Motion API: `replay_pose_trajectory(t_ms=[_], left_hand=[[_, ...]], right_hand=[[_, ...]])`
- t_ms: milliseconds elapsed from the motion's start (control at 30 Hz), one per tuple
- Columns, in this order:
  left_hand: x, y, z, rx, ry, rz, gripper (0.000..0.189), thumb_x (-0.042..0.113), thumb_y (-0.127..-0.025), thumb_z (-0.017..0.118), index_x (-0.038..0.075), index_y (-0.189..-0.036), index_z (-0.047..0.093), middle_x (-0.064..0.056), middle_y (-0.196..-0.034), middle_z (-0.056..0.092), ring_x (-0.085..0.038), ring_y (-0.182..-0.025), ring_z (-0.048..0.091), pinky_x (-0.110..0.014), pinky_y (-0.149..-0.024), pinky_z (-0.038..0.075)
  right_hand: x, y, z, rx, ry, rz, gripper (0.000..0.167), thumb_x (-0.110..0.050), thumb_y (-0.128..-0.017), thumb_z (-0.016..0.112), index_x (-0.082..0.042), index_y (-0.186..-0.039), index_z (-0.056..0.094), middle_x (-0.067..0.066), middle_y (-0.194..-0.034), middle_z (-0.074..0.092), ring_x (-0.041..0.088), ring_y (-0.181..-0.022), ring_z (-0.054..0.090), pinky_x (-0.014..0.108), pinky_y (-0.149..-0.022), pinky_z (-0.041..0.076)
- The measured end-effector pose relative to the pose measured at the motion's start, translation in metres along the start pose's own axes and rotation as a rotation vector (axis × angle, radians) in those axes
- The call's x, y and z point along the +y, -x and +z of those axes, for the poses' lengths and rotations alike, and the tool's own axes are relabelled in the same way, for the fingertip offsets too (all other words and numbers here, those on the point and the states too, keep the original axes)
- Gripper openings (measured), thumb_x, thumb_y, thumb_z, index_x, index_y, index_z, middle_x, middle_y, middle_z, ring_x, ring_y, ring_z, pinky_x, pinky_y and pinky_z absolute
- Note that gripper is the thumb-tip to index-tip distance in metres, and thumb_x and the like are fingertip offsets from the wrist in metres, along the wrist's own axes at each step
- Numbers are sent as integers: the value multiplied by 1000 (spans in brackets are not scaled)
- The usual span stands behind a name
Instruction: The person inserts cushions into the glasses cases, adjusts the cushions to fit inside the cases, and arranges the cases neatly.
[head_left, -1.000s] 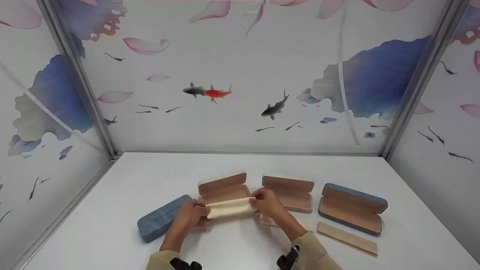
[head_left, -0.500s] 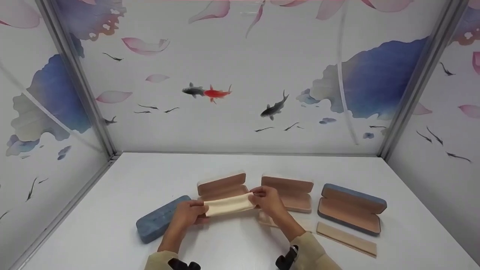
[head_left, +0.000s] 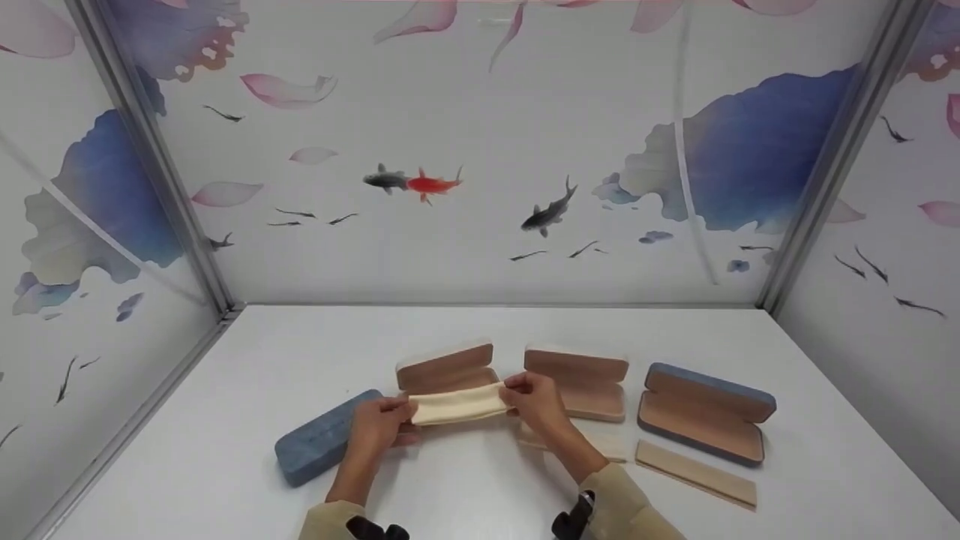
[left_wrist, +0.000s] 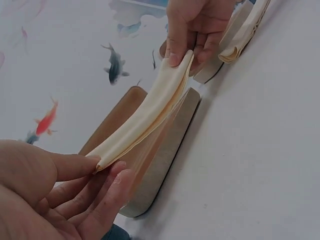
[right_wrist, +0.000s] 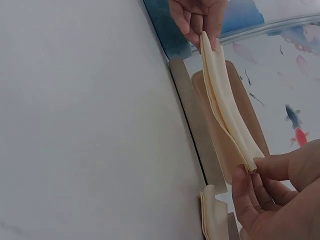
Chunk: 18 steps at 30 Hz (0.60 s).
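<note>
A cream folded cloth (head_left: 459, 405) is stretched lengthwise between both hands. My left hand (head_left: 379, 426) pinches one short end between thumb and fingers; my right hand (head_left: 541, 406) pinches the other. Loose folded layers show along the cloth's lower edge in the left wrist view, where it sags a little in the middle. Directly behind it lies an open glasses case (head_left: 448, 366) with a brown lining; the cloth overlaps the case's lower half in the head view. In the right wrist view the cloth (right_wrist: 222, 95) hangs over that same case (right_wrist: 192, 125).
A closed blue glasses case (head_left: 319, 442) lies beside my left forearm. Right of centre stand another open case (head_left: 577, 367) and an open blue one (head_left: 705, 420). Before them lie two more folded cloths, one pale (head_left: 600, 444), one tan (head_left: 696, 474). Patterned panels (head_left: 480, 247) enclose the table.
Both hands have moved the cloth slightly up and away in the head view, further over the open case. Their pinch on its ends stays the same. The other cases and cloths rest unmoved.
</note>
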<state>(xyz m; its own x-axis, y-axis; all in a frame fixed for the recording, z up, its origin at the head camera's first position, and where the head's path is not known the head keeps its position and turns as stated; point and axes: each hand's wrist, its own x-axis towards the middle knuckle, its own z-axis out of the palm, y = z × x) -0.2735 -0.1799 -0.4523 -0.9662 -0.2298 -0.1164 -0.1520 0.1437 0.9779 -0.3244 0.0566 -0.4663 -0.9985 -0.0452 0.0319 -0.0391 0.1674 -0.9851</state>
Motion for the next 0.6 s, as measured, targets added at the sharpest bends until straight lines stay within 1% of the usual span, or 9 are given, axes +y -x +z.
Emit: replay_pose_trajectory(t_ms=[133, 267, 400, 600], left_hand=[[1, 0, 2, 16, 12, 18, 32, 5, -97, 62, -15, -122, 61, -28, -104, 70, -19, -72, 74, -30, -63, 61], [0, 0, 3, 42, -14, 52, 30, 2, -97, 60, -15, -121, 62, -29, -106, 68, -20, -73, 73, -30, -62, 61], [-3, 0, 5, 81, -29, 89, 27, -1, -95, 61, -16, -116, 64, -28, -102, 69, -19, -71, 73, -30, -60, 61], [-3, -4, 7, 141, 3, 135, 21, -2, -92, 64, -15, -108, 69, -27, -95, 71, -16, -68, 71, -28, -58, 60]], right_hand=[[-2, -3, 1, -3, 6, -9, 18, 0, -92, 65, 10, -107, 66, 15, -94, 67, 13, -78, 62, 32, -71, 60], [-4, -6, 2, -7, 4, -13, 18, 2, -93, 64, 10, -108, 66, 16, -97, 67, 14, -80, 62, 30, -72, 60], [-5, -9, 3, -19, 9, 4, 19, 1, -94, 63, 9, -110, 66, 16, -100, 67, 14, -81, 63, 31, -74, 60], [-6, -12, 4, -5, 3, 5, 19, 1, -93, 63, 9, -111, 66, 16, -100, 67, 15, -82, 63, 36, -78, 61]])
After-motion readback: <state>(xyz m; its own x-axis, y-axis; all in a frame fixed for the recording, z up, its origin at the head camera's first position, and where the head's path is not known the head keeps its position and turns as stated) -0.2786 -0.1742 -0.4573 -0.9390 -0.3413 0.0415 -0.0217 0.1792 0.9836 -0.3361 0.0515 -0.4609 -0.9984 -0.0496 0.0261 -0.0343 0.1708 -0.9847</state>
